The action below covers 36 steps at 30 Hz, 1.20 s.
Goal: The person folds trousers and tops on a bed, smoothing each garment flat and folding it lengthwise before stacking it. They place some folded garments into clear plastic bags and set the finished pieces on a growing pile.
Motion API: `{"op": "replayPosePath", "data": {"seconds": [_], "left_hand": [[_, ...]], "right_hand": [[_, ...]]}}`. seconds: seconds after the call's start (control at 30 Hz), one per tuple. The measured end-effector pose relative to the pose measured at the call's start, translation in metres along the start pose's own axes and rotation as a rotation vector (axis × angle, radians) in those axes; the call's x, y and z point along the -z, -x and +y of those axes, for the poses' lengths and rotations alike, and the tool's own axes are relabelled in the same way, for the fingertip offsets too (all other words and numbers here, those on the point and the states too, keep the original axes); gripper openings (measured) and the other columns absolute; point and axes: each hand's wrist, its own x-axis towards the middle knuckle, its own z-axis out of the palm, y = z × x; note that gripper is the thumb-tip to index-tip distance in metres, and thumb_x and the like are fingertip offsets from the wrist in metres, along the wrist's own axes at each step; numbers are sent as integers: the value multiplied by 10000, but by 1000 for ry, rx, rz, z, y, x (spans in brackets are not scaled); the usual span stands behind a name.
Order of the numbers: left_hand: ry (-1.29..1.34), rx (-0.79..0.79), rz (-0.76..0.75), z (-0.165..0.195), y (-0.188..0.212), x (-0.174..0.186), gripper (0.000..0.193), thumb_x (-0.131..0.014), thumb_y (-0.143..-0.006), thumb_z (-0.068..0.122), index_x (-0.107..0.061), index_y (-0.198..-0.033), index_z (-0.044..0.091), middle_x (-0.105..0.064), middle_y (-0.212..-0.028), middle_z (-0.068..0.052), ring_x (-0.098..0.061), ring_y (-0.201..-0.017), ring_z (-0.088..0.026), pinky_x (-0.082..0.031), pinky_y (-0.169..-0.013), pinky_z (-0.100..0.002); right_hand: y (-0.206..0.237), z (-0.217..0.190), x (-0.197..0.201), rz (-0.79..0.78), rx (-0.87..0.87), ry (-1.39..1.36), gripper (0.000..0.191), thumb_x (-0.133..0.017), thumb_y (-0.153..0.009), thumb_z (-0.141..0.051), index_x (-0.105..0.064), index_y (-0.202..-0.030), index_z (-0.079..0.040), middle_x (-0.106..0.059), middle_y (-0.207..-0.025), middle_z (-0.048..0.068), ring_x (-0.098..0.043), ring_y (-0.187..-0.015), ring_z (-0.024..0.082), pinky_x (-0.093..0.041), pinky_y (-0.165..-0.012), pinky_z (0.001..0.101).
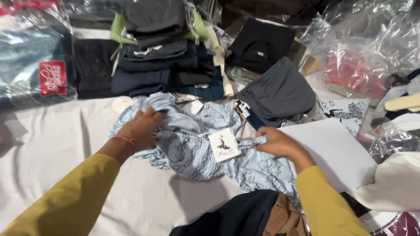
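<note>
Nearest, cut off by the lower edge: dark navy cloth (pixel 236 216) over a folded brown piece (pixel 284 220). Beyond, on white sheeting (pixel 52 144), a crumpled pale-blue printed garment (pixel 192 150) with white card tag (pixel 223 144). Left hand (pixel 142 129) clenched on a bunched fold; right hand (pixel 275 143) pinching its thin edge. Farther, stacked dark folded clothes (pixel 162 65), grey trousers (pixel 278 94), glossy plastic bags (pixel 367 48), contents blurred.

Surface: counter (pixel 52 131) under a white sheet, wrinkled.
Far edge: stacked folded clothes (pixel 162 57) and clear plastic bags (pixel 372 39).
Light: soft and even, with faint shadows.
</note>
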Motion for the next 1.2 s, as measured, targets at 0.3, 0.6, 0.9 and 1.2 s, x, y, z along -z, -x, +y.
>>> {"op": "replayPosePath", "data": {"seconds": [0.3,0.6,0.9,1.2], "left_hand": [[-585,144,303,-3,62,203,550,-838,-666,658,-795,-875,152,-614,-1195,-91,-603,-1208,-303,-502,-978,-470],[240,9,763,2,103,405,752,-660,-752,20,-481,-1476,120,-649,-994,-231,-682,-943,-453,-517,-843,-523],[528,57,767,77,137,482,312,-596,-911,177,-705,-1158,19,-770,-1021,-177,-699,-904,-239,-539,-791,-389],[1235,11,146,184,120,401,344,-590,-935,246,-757,-1111,3,-774,-990,-76,-690,-841,-157,-548,-766,-324]], "right_hand": [[89,-59,153,308,418,-555,312,-672,-788,51,-719,-1082,-40,-751,-999,44,-697,-907,116,-553,-783,268],[194,-177,292,809,731,-557,270,-633,-882,35,-764,-1112,-20,-748,-920,19,-631,-785,88,-492,-685,270],[189,-143,378,795,500,-404,225,-742,-827,-12,-806,-1040,-44,-685,-773,66,-580,-627,129,-447,-558,284],[174,-124,415,612,522,-828,243,-564,-931,7,-661,-1135,-82,-721,-931,72,-719,-834,235,-631,-630,392]]}}
